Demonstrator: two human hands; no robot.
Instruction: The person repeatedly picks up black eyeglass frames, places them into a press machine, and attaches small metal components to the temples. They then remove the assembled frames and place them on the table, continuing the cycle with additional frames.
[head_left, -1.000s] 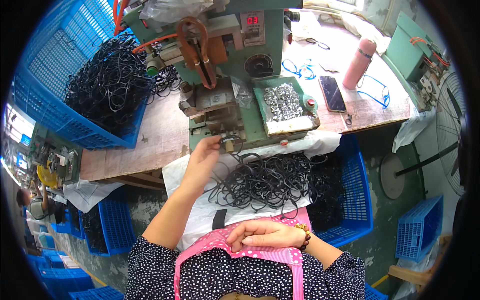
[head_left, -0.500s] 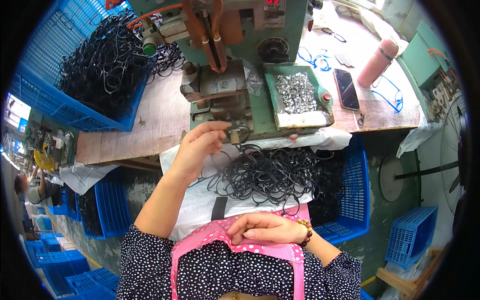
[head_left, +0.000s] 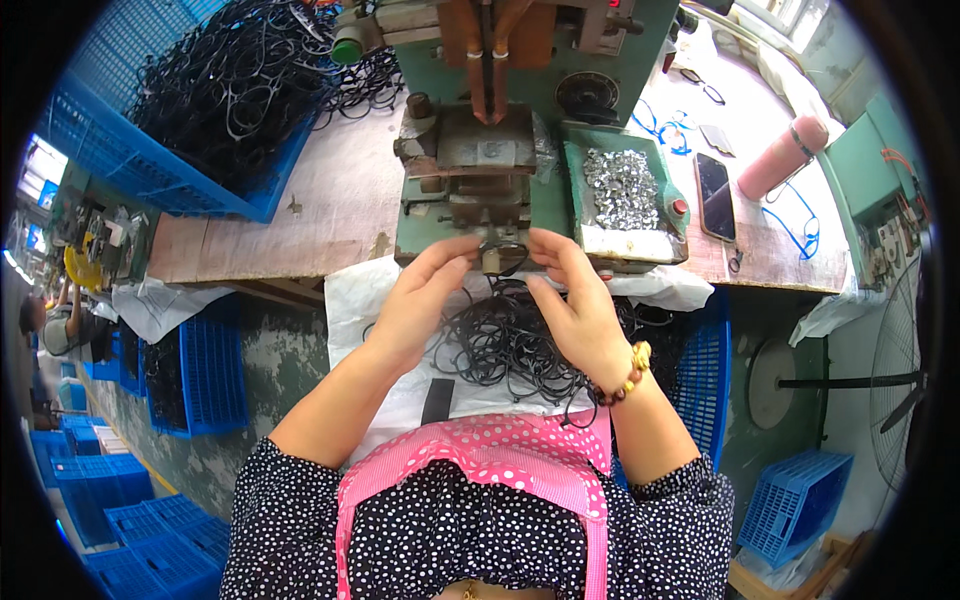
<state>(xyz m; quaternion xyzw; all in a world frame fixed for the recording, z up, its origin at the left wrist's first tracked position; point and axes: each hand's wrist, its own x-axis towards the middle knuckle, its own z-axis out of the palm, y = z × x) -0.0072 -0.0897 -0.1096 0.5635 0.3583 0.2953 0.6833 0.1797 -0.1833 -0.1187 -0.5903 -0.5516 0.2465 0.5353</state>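
Note:
A black eyeglass frame point(head_left: 514, 264) sits at the front fixture of a green bench machine point(head_left: 487, 185), partly hidden by my fingers. My left hand point(head_left: 418, 305) pinches at its left side, thumb and forefinger close together. On the other side, my right hand point(head_left: 582, 318) reaches in with bent fingertips by the frame, its thumb held apart from them. Whether the right fingertips touch the frame is too small to tell. Below both hands, a tangled heap of black eyeglass frames point(head_left: 505, 345) lies on a white cloth point(head_left: 345, 315) over my lap.
Two copper-coloured electrodes point(head_left: 488, 90) point down over the machine. A green tray point(head_left: 580, 180) of small shiny metal parts stands to the right, beside a phone point(head_left: 714, 195) and a pink bottle point(head_left: 785, 158). A blue crate point(head_left: 150, 165) of black frames is at left.
My right hand has risen from my lap to the machine's front, beside the frame. My left hand stays at the fixture. The view has shifted slightly.

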